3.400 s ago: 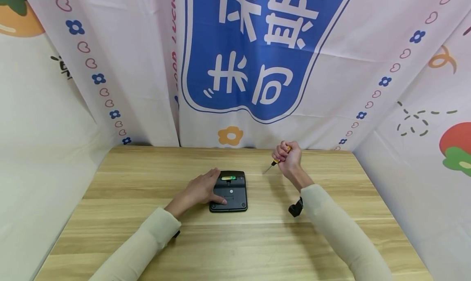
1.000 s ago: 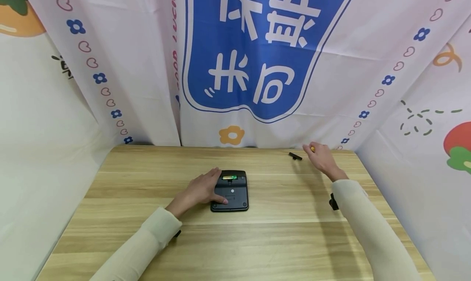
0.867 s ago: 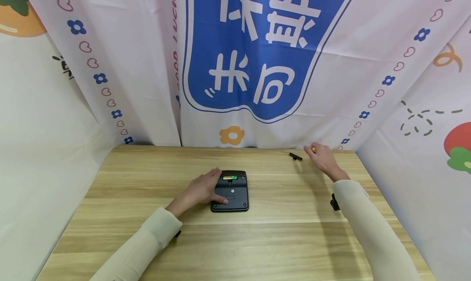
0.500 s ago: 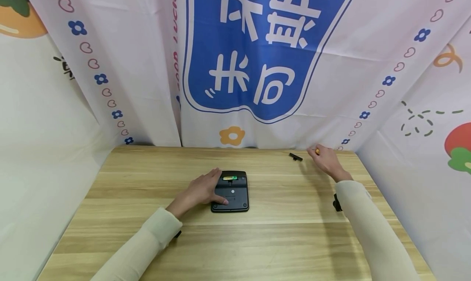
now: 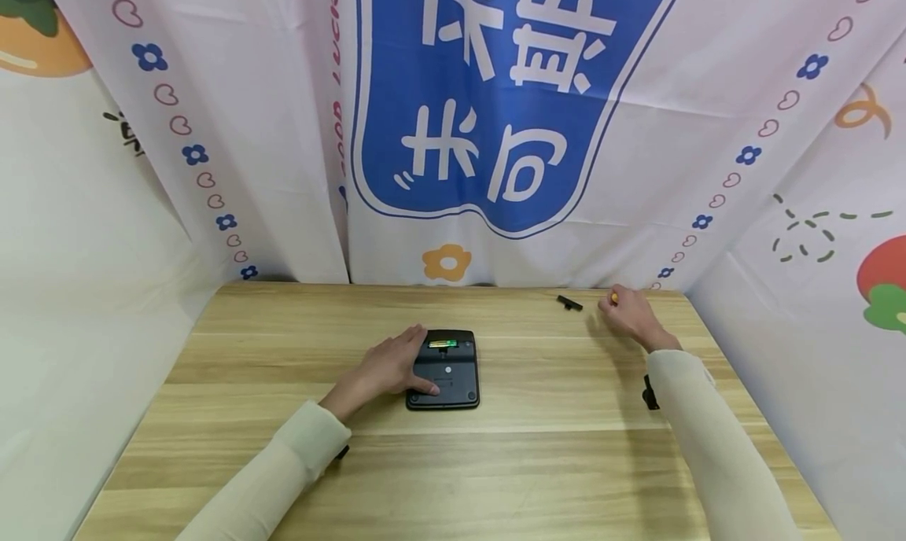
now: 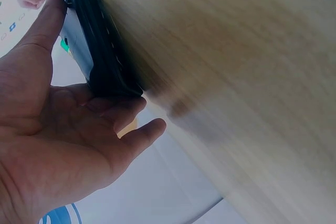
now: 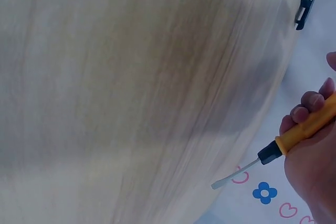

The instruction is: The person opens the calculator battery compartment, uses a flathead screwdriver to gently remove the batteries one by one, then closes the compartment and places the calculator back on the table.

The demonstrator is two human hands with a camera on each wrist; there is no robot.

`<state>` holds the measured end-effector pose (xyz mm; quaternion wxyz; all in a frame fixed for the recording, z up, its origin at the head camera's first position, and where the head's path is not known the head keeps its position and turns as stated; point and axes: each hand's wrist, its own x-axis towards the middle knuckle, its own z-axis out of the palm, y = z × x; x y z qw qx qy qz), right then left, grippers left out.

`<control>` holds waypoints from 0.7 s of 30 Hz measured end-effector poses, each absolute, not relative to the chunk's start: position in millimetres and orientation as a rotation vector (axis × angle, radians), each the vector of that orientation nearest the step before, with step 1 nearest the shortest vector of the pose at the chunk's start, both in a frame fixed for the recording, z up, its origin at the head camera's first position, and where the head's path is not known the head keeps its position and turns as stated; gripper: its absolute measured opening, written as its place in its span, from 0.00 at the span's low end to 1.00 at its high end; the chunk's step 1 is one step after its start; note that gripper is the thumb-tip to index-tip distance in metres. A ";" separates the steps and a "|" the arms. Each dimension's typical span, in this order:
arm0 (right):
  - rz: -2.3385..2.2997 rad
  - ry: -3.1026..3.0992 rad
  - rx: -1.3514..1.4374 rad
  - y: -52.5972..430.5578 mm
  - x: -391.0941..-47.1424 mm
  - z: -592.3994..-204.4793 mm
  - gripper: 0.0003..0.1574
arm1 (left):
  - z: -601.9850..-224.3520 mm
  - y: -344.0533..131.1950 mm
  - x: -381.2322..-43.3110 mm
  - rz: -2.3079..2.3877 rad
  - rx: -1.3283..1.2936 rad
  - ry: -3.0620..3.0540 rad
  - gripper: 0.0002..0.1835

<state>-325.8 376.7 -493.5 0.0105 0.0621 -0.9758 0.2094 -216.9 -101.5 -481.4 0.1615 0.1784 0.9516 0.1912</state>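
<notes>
Head view: left hand (image 5: 387, 366) is spread on black device (image 5: 458, 380). Right hand (image 5: 631, 314) grips screwdriver (image 7: 307, 129), seemingly above far edge of bench (image 5: 524, 478), wide gap between hands.

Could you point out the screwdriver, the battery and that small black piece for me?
Screwdriver (image 7: 270, 152): right wrist view, on the black collar below its handle.
Battery (image 5: 443, 344): head view, middle of its side.
Small black piece (image 5: 570, 303): head view, middle of its long bar.

Batt (image 5: 443, 344) in device (image 5: 456, 380) on tbl (image 5: 495, 478), cover (image 5: 569, 303) back R, screwdriver (image 7: 303, 131) farther R.
</notes>
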 end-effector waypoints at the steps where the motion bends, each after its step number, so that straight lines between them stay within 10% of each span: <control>1: 0.655 -3.048 0.200 377.2 -325.9 -494.5 0.11 | -481.3 -101.6 -216.8 0.547 0.511 2.717 0.62; 21: 0.645 -3.073 0.251 380.6 -324.1 -510.9 0.08 | -481.1 -101.9 -216.1 0.540 0.503 2.715 0.62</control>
